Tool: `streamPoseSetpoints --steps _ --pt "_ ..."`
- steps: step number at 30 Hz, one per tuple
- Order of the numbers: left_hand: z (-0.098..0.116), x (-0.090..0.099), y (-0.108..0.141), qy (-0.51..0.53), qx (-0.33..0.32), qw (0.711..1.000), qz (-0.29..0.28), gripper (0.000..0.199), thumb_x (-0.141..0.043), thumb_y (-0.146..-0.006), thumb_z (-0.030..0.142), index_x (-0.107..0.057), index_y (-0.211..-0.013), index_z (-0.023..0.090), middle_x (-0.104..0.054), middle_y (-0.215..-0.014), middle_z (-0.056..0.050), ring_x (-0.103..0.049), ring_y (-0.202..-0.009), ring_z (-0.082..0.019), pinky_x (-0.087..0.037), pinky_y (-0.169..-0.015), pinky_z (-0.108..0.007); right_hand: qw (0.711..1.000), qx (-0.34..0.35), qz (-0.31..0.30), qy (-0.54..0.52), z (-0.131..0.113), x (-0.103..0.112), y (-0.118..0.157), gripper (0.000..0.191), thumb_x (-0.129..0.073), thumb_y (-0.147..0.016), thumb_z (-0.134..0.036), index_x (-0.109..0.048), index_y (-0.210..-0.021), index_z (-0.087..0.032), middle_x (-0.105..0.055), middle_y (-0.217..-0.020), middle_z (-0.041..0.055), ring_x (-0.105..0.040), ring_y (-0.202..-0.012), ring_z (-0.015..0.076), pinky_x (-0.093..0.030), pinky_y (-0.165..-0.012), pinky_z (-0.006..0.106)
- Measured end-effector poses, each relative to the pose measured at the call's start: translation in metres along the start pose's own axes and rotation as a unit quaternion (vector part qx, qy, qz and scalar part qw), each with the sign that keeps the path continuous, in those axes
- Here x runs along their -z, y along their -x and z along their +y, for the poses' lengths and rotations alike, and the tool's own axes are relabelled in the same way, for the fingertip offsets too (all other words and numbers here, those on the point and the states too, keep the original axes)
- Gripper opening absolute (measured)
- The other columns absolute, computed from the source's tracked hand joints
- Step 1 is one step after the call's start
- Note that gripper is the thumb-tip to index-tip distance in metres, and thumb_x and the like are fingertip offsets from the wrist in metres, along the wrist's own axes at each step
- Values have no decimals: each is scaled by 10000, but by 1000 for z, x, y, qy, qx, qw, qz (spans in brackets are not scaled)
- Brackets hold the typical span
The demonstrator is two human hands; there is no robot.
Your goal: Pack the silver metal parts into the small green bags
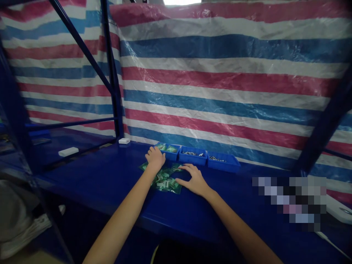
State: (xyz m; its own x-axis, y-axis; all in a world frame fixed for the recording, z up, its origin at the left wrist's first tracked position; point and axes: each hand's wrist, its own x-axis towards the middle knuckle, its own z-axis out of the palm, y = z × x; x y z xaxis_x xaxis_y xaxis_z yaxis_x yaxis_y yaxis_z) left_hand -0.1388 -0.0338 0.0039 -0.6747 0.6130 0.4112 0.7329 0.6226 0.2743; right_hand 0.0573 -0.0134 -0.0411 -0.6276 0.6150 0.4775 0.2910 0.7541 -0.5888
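Hands at green packets | long axis: far-left to near-right

Dim, soft blur, overhead glow

Wearer: left hand and right hand both bare, fingers slender, wrists narrow, forearms slim, smooth and uncovered out to the view's lower edge; at the lap, a near-black patch, left border thin, curved, pale yellowish, fabric too dark to read.
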Motion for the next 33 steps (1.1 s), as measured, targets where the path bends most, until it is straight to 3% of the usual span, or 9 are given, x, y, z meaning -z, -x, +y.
streamPoseSetpoints --steps 4,8,14,21,27,30,33 --pt "2 0 1 -42 85 980 -173 609 -593 -726 369 -423 -1267 146 -449 -1255 -265 -446 -1134 -432 -409 -783 -570 997 2 -80 16 -8 -1 4 598 -650 -635 -579 -567 -1175 -336 -440 -1349 77 -362 -1252 292 -238 -1003 507" --pt "9 -2 7 -73 86 965 -237 807 -687 -631 327 -340 -1353 224 -425 -1296 -276 -413 -1139 -518 -378 -752 -658 992 29 -122 15 -12 -1 5 673 -668 -577 -619 -572 -1177 -330 -439 -1360 75 -338 -1270 311 -206 -1024 513" --pt "20 2 21 -56 -18 970 -234 690 -612 -713 315 -374 -1343 164 -491 -1231 -296 -493 -1079 -489 -430 -739 -573 993 50 -106 16 -10 0 4 589 -674 -592 -583 -617 -1107 -303 -561 -1226 56 -459 -1157 283 -298 -969 459" --pt "20 21 25 -3 -144 974 -176 392 -454 -832 362 -591 -1087 98 -628 -1045 -251 -567 -1041 -369 -407 -846 -453 997 15 -49 51 -8 1 1 523 -695 -595 -532 -612 -1034 -261 -602 -1097 43 -514 -1057 253 -343 -890 419" --pt "27 22 28 38 -176 969 -170 390 -371 -843 426 -653 -937 173 -666 -1015 -145 -595 -992 -316 -444 -803 -397 999 13 -20 48 -5 2 -1 421 -713 -623 -409 -589 -989 -241 -592 -1034 36 -531 -991 222 -370 -851 386" --pt "29 20 29 66 -181 968 -161 389 -379 -831 431 -669 -898 181 -682 -954 -125 -615 -941 -294 -454 -766 -361 1000 6 -14 16 -2 2 -2 471 -731 -601 -395 -574 -1020 -248 -583 -1023 29 -551 -951 209 -399 -832 371" --pt "31 19 28 120 -178 961 -174 380 -389 -825 446 -671 -887 199 -693 -847 -85 -648 -773 -239 -454 -693 -311 999 -2 14 -41 3 -1 -3 553 -760 -549 -308 -562 -1063 -254 -567 -1019 31 -553 -951 206 -439 -791 338"
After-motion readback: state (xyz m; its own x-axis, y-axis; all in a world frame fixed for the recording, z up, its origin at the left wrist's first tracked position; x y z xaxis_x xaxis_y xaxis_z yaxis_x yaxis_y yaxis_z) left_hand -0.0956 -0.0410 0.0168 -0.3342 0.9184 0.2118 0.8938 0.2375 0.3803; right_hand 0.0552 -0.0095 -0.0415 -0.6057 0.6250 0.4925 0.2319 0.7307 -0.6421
